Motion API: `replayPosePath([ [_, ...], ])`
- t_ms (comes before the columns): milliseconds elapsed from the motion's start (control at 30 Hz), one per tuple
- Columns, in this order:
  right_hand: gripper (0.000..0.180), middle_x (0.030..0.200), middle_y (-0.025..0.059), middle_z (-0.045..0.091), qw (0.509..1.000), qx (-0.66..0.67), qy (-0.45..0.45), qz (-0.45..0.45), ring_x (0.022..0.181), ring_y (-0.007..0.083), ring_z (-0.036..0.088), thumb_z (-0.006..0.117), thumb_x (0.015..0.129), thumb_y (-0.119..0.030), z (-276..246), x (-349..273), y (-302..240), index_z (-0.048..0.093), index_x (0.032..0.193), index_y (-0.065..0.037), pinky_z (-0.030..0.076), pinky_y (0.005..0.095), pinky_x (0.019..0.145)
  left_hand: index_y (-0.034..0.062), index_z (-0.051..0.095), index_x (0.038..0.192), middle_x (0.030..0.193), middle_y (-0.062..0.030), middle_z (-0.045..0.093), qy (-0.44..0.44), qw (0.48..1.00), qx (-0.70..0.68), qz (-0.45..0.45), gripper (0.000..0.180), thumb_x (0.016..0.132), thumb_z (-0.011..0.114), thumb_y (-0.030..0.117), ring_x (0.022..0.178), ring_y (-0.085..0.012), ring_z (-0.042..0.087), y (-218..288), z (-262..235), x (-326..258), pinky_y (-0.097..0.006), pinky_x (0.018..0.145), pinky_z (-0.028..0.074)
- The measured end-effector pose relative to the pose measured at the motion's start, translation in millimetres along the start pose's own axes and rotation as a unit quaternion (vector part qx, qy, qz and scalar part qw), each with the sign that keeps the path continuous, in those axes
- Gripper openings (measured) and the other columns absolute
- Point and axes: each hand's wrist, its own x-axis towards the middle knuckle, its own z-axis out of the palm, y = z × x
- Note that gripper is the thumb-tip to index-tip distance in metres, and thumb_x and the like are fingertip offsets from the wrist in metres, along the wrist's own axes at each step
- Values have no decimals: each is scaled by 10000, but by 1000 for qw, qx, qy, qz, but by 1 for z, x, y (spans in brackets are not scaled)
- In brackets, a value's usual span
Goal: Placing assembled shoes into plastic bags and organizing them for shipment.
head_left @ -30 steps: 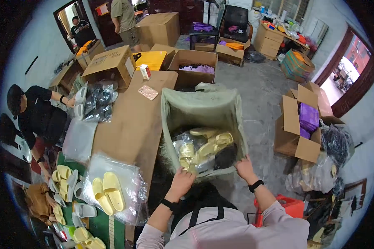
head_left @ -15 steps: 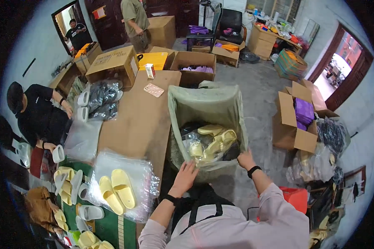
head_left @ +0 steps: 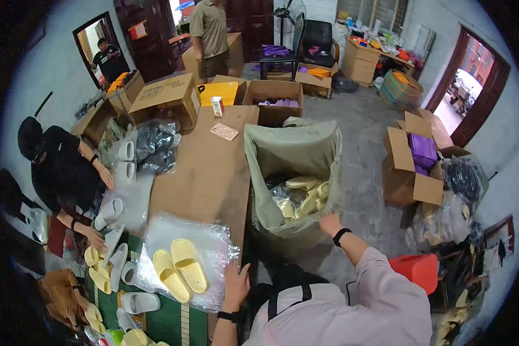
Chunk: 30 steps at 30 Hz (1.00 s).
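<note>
The two yellow slippers [head_left: 190, 268] lie side by side on the clear bags [head_left: 218, 239] on the surface [head_left: 207, 173]; they are just left of the left hand [head_left: 236, 285], which is nearer than the right hand [head_left: 330, 224]; their long way slants from far left to near right; the left hand is spread, with nothing in it; the right hand pinches the green sack [head_left: 288, 227] by its rim.
</note>
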Motion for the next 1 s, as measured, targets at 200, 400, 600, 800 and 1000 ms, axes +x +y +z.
replayPosePath([
  [200,193,849,136,670,986,52,-42,-149,842,321,628,582,756,-207,-19,-2,-70,696,808,-61,411,543,772,60,547,1153,1218,-248,455,32,996,6,-83,385,770,588,52,1153,-441,395,-12,0,-36,-536,993,288],
  [400,314,774,125,666,884,8,-40,-465,781,320,652,584,789,-368,-37,10,-229,662,815,-65,509,465,626,35,556,1114,1207,-270,465,68,975,60,-204,351,773,591,107,1144,-450,403,-34,-1,-74,-543,965,309],
  [600,306,865,181,641,777,129,-53,-614,817,369,611,549,820,-293,-111,-16,-334,620,997,-53,483,464,710,47,563,1142,1239,-283,447,110,923,109,-353,411,748,620,151,1154,-441,408,-48,-8,-93,-516,960,331],
  [800,371,1016,189,619,770,147,-145,-603,932,354,591,547,848,-321,-125,-3,-350,583,1115,-65,475,427,785,61,485,1237,1307,-286,386,60,858,72,-506,549,720,635,165,1192,-449,386,-51,24,-100,-514,987,326],
  [1000,441,1084,218,586,691,182,-226,-662,989,372,569,572,823,-251,-101,14,-403,506,1203,-38,470,417,813,83,457,1261,1353,-306,316,109,827,28,-552,556,724,602,100,1218,-459,358,-42,40,-91,-524,982,331],
])
